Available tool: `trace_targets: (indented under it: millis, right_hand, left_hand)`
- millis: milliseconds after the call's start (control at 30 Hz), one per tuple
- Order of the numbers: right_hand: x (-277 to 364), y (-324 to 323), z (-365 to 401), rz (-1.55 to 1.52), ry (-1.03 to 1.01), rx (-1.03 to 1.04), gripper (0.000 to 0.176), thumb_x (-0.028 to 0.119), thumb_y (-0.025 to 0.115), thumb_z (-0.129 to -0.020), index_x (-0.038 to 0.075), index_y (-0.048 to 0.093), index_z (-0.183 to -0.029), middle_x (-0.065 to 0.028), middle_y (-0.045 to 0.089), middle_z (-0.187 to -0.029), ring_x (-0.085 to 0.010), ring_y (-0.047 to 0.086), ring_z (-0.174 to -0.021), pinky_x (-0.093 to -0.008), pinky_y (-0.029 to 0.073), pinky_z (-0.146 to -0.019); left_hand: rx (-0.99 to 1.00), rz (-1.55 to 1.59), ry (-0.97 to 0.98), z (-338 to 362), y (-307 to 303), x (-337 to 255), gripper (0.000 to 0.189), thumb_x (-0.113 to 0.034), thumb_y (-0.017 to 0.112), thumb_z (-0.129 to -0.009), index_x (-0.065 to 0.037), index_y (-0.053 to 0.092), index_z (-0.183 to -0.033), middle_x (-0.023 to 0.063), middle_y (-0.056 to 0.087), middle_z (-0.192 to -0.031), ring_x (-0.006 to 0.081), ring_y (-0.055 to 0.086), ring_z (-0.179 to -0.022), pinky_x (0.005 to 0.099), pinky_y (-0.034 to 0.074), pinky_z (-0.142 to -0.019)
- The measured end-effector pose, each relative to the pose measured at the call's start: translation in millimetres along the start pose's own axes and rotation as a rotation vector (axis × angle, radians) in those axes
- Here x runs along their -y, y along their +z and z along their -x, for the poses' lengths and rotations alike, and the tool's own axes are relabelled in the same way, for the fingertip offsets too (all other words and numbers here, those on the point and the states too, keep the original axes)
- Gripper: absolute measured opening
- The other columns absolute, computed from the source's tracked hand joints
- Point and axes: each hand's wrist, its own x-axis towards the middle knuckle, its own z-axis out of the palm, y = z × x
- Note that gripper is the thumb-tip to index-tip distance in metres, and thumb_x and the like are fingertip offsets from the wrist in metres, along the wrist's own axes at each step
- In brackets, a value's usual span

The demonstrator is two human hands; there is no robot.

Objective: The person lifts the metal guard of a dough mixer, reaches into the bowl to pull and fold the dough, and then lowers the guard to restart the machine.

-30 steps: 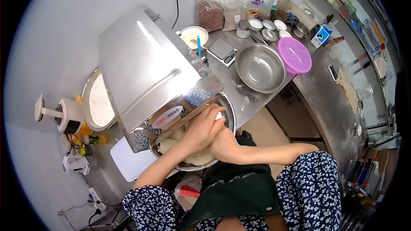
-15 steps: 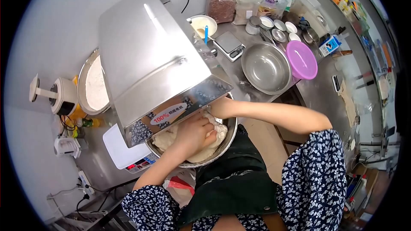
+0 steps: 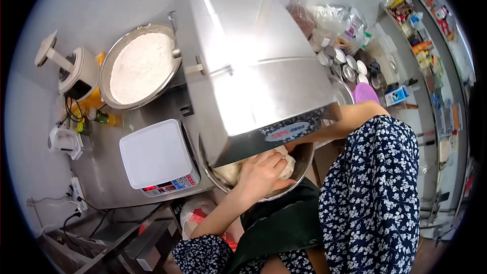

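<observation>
A metal bowl (image 3: 304, 166) sits under the front of a shiny steel machine (image 3: 253, 86), with pale dough (image 3: 231, 172) inside. My left hand (image 3: 263, 171) lies over the dough, its fingers bent and gripping it. From the other side my right hand (image 3: 290, 146) reaches into the bowl against the dough. Most of that hand, with its fingers, is hidden under the machine's front edge. The machine also covers the back of the bowl.
Left of the machine, a white digital scale (image 3: 156, 155) stands on the steel counter, with a large bowl of flour (image 3: 142, 68) behind it. Bottles and a white appliance (image 3: 80, 73) line the left wall. A pink bowl (image 3: 365, 94) and small containers lie right; shelves run beyond.
My view has swung left, so the machine appears further right and the flour bowl and scale show more fully. My left hand stays on the dough; my right hand is now more hidden.
</observation>
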Motion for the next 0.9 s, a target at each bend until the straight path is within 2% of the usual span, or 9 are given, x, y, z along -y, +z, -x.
trace_targets:
  millis: [67,233,367,400,467,700,733,800,900]
  right_hand:
    - [2.6,2.7,7.9,0.033,0.028,0.015,0.036,0.025,0.055,-0.09,-0.005,0.064,-0.109,-0.0254,0.067,-0.102,-0.0339,0.065,-0.098,-0.0435,0.052,-0.083]
    - [14.4,5.1,36.0,0.11,0.075,0.054,0.038,0.027,0.054,-0.091,-0.004,0.064,-0.11,-0.0243,0.067,-0.102,-0.0327,0.065,-0.099,-0.0423,0.051,-0.084]
    - [41.9,-19.0,68.4,0.175,0.121,0.114,0.039,0.029,0.053,-0.092,-0.003,0.064,-0.111,-0.0234,0.067,-0.103,-0.0316,0.065,-0.099,-0.0414,0.051,-0.085]
    - [47.9,-21.1,73.9,0.187,0.123,0.129,0.039,0.029,0.053,-0.092,-0.003,0.064,-0.111,-0.0232,0.067,-0.103,-0.0314,0.065,-0.099,-0.0412,0.051,-0.085]
    - [56.2,-19.7,75.3,0.218,0.122,0.155,0.04,0.03,0.053,-0.092,-0.003,0.064,-0.111,-0.0228,0.067,-0.103,-0.0309,0.065,-0.099,-0.0407,0.051,-0.085]
    - [74.7,1.7,27.4,0.34,0.08,0.198,0.042,0.033,0.051,-0.094,-0.001,0.065,-0.113,-0.0213,0.068,-0.104,-0.0291,0.065,-0.1,-0.0391,0.05,-0.087]
    - [76.5,1.4,23.0,0.352,0.079,0.204,0.042,0.034,0.051,-0.094,-0.001,0.065,-0.113,-0.0211,0.068,-0.104,-0.0289,0.065,-0.1,-0.0388,0.05,-0.087]
    - [77.4,1.6,15.9,0.376,0.09,0.222,0.042,0.034,0.051,-0.094,-0.001,0.065,-0.113,-0.0207,0.068,-0.104,-0.0283,0.064,-0.101,-0.0384,0.05,-0.087]
    - [79.6,-0.5,8.3,0.401,0.101,0.233,0.043,0.036,0.05,-0.095,0.0,0.065,-0.114,-0.02,0.068,-0.105,-0.0276,0.064,-0.101,-0.0377,0.05,-0.088]
  left_hand:
    - [0.028,0.006,0.019,-0.3,-8.9,3.3,0.036,-0.029,0.081,-0.066,-0.008,0.063,-0.091,0.0028,0.063,-0.097,0.0231,0.061,-0.099,0.0363,0.049,-0.088]
    - [0.052,0.101,-0.009,13.8,-31.7,14.7,0.038,-0.021,0.082,-0.062,-0.01,0.063,-0.093,0.001,0.064,-0.1,0.0202,0.063,-0.096,0.0341,0.055,-0.074]
    - [0.043,0.09,-0.086,47.6,-68.0,31.8,0.04,-0.021,0.082,-0.063,-0.014,0.068,-0.1,-0.0008,0.069,-0.109,0.0185,0.067,-0.089,0.0335,0.056,-0.076]
    - [0.009,0.104,-0.093,55.1,-70.4,40.0,0.038,-0.022,0.082,-0.063,-0.013,0.071,-0.098,0.0009,0.068,-0.092,0.0194,0.066,-0.088,0.0412,0.053,-0.09]
    - [-0.073,0.096,-0.028,56.0,-73.9,51.3,0.032,-0.019,0.082,-0.06,-0.012,0.072,-0.091,0.0015,0.068,-0.091,0.0214,0.065,-0.088,0.0399,0.053,-0.087]
    - [-0.12,0.083,-0.059,54.4,-74.2,45.9,0.03,-0.013,0.08,-0.059,-0.011,0.07,-0.087,0.0029,0.066,-0.09,0.0233,0.063,-0.089,0.036,0.054,-0.081]
    - [-0.159,0.053,-0.025,54.8,-70.7,50.5,0.043,-0.017,0.081,-0.055,-0.015,0.075,-0.098,0.0038,0.064,-0.084,0.0243,0.063,-0.082,0.0375,0.054,-0.076]
    - [-0.188,0.078,-0.031,56.9,-69.9,51.3,0.032,-0.011,0.077,-0.059,-0.01,0.069,-0.09,0.0029,0.066,-0.091,0.0237,0.063,-0.09,0.0355,0.053,-0.081]
    - [-0.186,0.107,-0.04,58.2,-71.6,53.9,0.033,-0.009,0.075,-0.059,-0.009,0.068,-0.091,0.0036,0.067,-0.092,0.0238,0.063,-0.091,0.0356,0.052,-0.082]
